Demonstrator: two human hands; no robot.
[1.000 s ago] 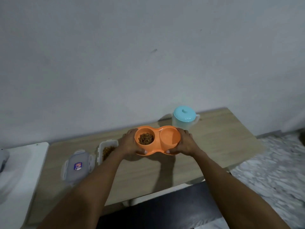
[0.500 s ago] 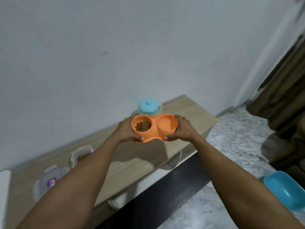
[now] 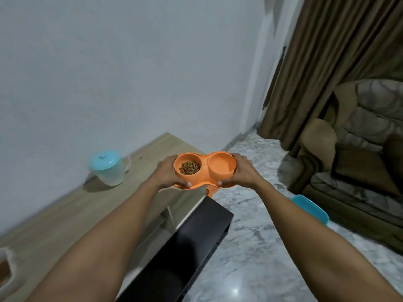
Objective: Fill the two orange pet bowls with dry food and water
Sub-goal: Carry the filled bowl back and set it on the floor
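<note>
Left hand (image 3: 167,173) and right hand (image 3: 242,173) each curl round an end of the orange double bowl (image 3: 205,165), held in the air: dry food (image 3: 189,167) in the left cup, water (image 3: 220,164) in the right. Farther left, the blue-lidded jug (image 3: 108,168) stands on the wooden table (image 3: 61,216).

A home living room: a padded brown armchair (image 3: 357,153), long brown curtains (image 3: 322,62), marble floor (image 3: 257,236) (polished), a low wooden table (image 3: 65,214).
</note>
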